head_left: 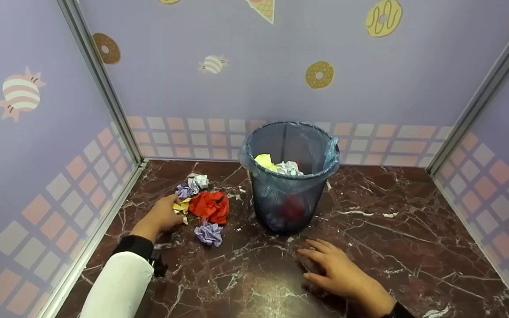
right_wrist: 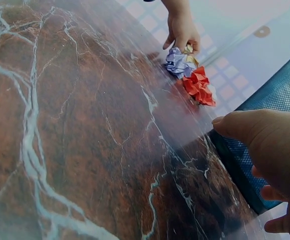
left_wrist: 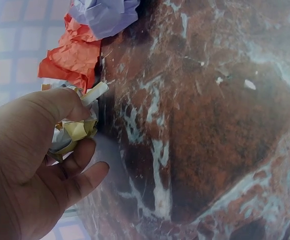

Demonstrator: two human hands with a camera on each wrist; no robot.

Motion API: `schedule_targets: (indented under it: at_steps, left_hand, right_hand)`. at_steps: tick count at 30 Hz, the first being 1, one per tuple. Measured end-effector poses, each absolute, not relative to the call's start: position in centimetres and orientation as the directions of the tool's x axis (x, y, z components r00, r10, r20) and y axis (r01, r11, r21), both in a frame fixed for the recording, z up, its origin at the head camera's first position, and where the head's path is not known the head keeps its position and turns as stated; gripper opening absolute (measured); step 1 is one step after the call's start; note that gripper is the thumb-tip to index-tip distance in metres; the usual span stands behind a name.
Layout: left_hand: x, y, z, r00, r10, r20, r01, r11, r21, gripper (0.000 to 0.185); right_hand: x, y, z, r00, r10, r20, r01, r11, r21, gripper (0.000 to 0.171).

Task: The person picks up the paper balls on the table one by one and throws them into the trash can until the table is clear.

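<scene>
My left hand (head_left: 166,214) (left_wrist: 60,150) curls round a crumpled yellow and white paper ball (left_wrist: 75,131) (head_left: 181,206) on the marble table (head_left: 391,229). Beside it lie a crumpled red paper (head_left: 210,206) (left_wrist: 72,55) (right_wrist: 199,86), a purple ball (head_left: 209,233) (left_wrist: 107,15) (right_wrist: 179,62), and further back a smaller purple ball (head_left: 184,191) and a pale grey one (head_left: 199,181). A dark mesh bin (head_left: 290,176) (right_wrist: 280,125) with a blue liner holds yellow, white and red papers. My right hand (head_left: 338,271) (right_wrist: 270,150) rests flat on the table in front of the bin, holding nothing.
Lilac walls (head_left: 254,79) with doughnut and sweet pictures enclose the table on three sides, with metal corner posts (head_left: 104,88). Small white paper scraps (head_left: 389,215) lie right of the bin.
</scene>
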State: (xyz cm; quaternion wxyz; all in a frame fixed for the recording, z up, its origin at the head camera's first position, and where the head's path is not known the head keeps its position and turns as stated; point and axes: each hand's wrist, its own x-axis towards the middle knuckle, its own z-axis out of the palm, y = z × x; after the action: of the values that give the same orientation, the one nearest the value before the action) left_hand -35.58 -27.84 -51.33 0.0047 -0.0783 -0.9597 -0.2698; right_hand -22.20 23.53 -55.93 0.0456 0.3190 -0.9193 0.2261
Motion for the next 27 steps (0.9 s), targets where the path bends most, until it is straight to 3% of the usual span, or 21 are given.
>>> schedule_targets:
  at_steps: [17, 24, 27]
  left_hand:
    - [-36.5, -29.6, -45.0, -0.974, 0.174, 0.147, 0.223, 0.858, 0.463, 0.036]
    - [-37.4, -28.3, -40.8, -0.980, 0.168, 0.111, 0.200, 0.865, 0.461, 0.041]
    - [-37.6, -26.9, -38.8, -0.987, 0.151, 0.053, 0.156, 0.836, 0.525, 0.043]
  right_hand:
    - [-22.7, 24.7, -54.8, -0.786, -0.552, 0.278, -0.618, 0.707, -0.344, 0.059]
    - [-23.1, 26.4, -53.7, -0.830, -0.496, 0.256, -0.557, 0.754, -0.347, 0.060]
    - [-23.4, 27.5, -53.2, -0.841, -0.463, 0.279, -0.538, 0.772, -0.339, 0.060]
